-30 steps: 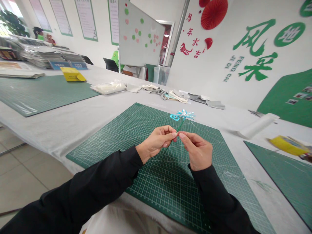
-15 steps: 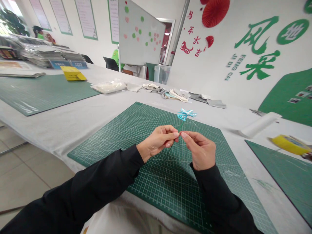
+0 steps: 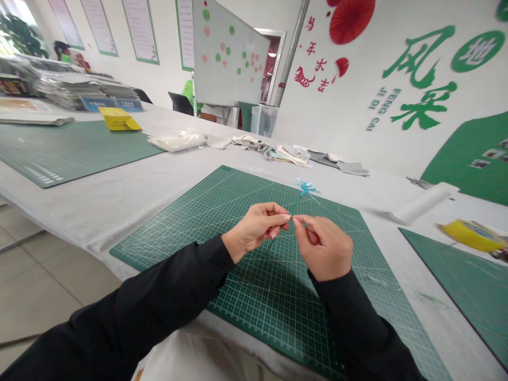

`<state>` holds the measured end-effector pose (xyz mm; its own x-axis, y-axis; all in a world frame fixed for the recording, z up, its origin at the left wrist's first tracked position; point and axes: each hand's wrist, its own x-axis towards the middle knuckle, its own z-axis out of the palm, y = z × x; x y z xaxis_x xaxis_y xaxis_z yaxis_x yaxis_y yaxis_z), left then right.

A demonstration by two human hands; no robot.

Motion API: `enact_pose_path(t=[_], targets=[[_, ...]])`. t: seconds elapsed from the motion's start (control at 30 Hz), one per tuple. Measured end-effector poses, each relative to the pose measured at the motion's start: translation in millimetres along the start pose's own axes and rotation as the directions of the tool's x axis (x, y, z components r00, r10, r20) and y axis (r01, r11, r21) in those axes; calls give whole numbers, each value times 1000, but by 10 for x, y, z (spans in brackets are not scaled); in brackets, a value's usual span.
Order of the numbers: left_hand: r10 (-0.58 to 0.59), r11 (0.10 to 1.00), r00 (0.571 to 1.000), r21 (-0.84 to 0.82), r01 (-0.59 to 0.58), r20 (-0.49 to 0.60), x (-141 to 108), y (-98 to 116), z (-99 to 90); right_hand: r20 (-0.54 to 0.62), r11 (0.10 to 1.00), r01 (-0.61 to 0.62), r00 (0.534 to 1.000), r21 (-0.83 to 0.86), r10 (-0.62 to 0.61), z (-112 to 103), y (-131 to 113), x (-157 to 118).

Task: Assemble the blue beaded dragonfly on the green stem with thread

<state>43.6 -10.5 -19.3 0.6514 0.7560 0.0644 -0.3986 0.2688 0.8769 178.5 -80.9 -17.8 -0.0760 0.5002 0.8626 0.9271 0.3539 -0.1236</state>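
A small blue craft flower (image 3: pixel 307 187) with thin, spread petals stands up from a green stem (image 3: pixel 297 202). My left hand (image 3: pixel 264 225) is closed, its thumb and forefinger pinching the stem below the flower. Close beside it, my right hand (image 3: pixel 326 244) is closed in a fingertip pinch at the same spot on the stem; whatever is between those fingertips is too small to make out. Both hands are held above a green cutting mat (image 3: pixel 190 225) with a white grid.
A white roll (image 3: pixel 424 203) and a yellow roll of tape (image 3: pixel 474 235) lie on the right, by a second mat (image 3: pixel 456 286). Folded cloths (image 3: pixel 291 154) and a plastic-wrapped pack (image 3: pixel 178 141) lie at the back. Left are a yellow packet (image 3: pixel 118 119) and stacked papers (image 3: pixel 67 87).
The blue flower has turned on its stem and tipped slightly right, so its petals now show spread differently. My right hand's fingers have shifted a little at the stem.
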Motion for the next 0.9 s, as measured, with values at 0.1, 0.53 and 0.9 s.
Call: enact_pose_path(t=[0.1, 0.53, 0.9], targets=[[10, 1000, 1000, 1, -10, -19, 3, 2, -3, 35, 979, 166, 986, -120, -163, -29, 34, 29], [-8, 1000, 999, -1, 8, -32, -6, 4, -1, 4, 971, 210, 977, -112, -211, -60, 47, 75], [-5, 1000, 1000, -10, 4, -15, -8, 11, 4, -7, 971, 209, 978, -115, -211, -84, 56, 68]])
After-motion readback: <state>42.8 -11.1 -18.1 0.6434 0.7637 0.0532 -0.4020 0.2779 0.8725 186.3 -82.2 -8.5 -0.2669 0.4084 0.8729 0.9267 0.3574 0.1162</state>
